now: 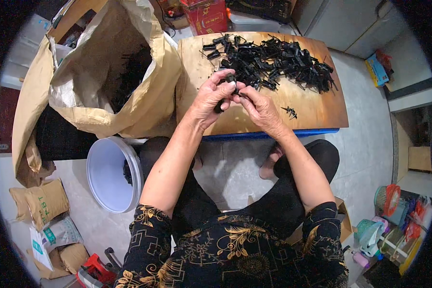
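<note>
Left hand (209,100) and right hand (265,111), fingers curled, grip a black piece (219,106); beyond them a pile (285,62) remains, while leftward a bucket (106,176) holds dark bits (127,173).

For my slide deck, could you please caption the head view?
Left hand and right hand hold black pieces over a tan board, near heaped black parts.
</note>
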`<state>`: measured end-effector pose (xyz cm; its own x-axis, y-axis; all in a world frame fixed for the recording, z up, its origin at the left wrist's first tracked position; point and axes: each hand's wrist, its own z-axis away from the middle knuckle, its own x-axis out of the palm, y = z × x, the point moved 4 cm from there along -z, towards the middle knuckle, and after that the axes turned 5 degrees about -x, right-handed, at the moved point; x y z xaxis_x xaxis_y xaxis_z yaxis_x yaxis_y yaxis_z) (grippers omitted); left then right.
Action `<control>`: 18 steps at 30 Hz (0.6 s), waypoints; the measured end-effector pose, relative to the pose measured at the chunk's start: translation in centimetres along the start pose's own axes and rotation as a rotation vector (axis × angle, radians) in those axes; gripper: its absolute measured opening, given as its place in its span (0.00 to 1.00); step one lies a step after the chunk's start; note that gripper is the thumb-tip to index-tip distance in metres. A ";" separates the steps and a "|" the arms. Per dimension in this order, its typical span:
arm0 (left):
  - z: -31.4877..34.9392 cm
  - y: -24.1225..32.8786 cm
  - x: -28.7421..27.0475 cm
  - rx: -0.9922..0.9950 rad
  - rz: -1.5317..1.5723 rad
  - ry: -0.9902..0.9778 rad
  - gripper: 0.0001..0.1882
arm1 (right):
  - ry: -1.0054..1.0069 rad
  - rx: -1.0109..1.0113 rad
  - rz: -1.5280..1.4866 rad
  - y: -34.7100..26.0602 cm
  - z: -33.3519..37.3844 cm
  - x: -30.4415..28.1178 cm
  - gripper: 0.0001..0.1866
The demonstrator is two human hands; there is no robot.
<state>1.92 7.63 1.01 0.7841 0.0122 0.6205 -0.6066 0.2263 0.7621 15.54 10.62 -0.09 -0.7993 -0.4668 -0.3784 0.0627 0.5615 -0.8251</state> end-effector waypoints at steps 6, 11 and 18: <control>0.1 0.3 0.1 0.088 -0.199 0.093 0.19 | 0.058 0.136 -0.013 -0.8 -0.4 -0.8 0.07; 0.4 -0.1 0.5 0.074 -0.519 0.196 0.17 | 0.060 0.251 -0.163 -0.5 -0.7 -0.4 0.10; 0.1 -0.1 0.7 0.119 -0.778 0.220 0.14 | -0.054 0.263 -0.145 0.5 -0.7 0.2 0.11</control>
<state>2.50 7.52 1.37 0.9869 0.0877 -0.1357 0.1222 0.1438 0.9820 14.98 11.24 -0.30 -0.7786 -0.5687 -0.2652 0.1090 0.2937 -0.9497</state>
